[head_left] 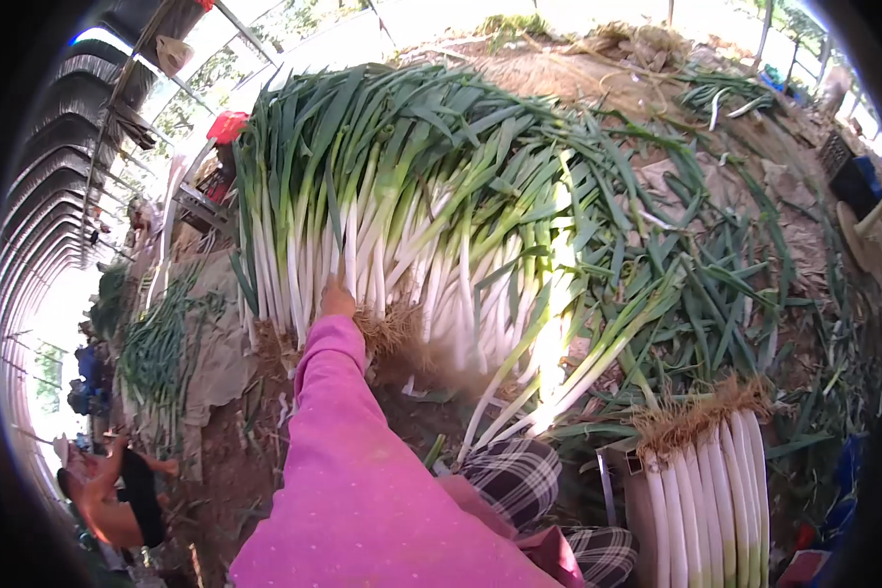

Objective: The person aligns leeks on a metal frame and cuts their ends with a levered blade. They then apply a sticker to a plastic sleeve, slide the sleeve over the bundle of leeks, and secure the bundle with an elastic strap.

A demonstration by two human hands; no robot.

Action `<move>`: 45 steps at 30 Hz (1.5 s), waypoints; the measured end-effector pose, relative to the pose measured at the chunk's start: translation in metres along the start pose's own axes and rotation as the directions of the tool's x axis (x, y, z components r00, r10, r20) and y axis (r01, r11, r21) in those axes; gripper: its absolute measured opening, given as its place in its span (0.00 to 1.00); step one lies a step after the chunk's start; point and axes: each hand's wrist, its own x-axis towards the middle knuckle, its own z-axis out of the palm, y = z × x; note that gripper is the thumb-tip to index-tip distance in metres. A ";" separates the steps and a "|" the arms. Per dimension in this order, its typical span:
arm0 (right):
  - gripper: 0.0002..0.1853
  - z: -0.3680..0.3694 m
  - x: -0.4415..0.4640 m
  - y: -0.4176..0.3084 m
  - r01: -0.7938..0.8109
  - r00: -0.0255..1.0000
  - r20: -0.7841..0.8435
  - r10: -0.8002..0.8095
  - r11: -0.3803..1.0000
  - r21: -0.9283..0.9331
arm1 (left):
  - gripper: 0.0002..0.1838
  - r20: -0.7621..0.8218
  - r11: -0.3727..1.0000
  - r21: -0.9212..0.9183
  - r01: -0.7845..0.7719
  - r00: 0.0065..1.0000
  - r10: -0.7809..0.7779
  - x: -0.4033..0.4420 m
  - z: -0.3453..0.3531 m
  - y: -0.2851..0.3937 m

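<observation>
A wide heap of long green onions (pixel 402 186) lies in front of me, green leaves toward the far side and white stems with brown roots toward me. My left hand (pixel 337 299), at the end of a pink sleeve, reaches to the white stems near the roots at the heap's left part. Its fingers are mostly hidden, so their closing cannot be made out. My right hand does not show. Several loose onions (pixel 598 367) slant beside my checked-cloth knee. At the lower right, a row of onions (pixel 706 500) lies with roots pointing away from me, in a metal-edged holder (pixel 608 485).
Another person (pixel 108 495) is at the lower left. More green onions (pixel 157 343) lie on a cloth at the left. A dark crate (pixel 846 169) stands at the far right. Loose leaves (pixel 725 294) cover the ground at the right, and a red object (pixel 227 127) is at the upper left.
</observation>
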 end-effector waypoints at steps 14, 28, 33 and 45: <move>0.30 -0.108 -0.094 -0.056 -0.291 0.946 -0.015 0.325 0.865 0.409 | 0.15 0.678 0.646 -0.652 0.396 0.686 0.264 -0.049 -0.095 0.021; 0.38 -0.079 -0.107 -0.039 -0.203 0.943 -0.105 0.315 0.798 0.567 | 0.26 0.377 0.707 -0.685 0.176 0.916 0.137 0.016 -0.038 0.035; 0.34 -0.069 -0.102 -0.046 -0.191 0.938 -0.123 0.325 0.779 0.597 | 0.22 0.265 0.893 -0.446 0.052 0.961 0.077 0.037 -0.047 0.024; 0.31 -0.107 -0.054 -0.070 -0.149 0.911 -0.161 0.379 0.669 0.728 | 0.18 0.190 0.777 0.441 -0.449 0.893 0.408 0.064 -0.416 0.051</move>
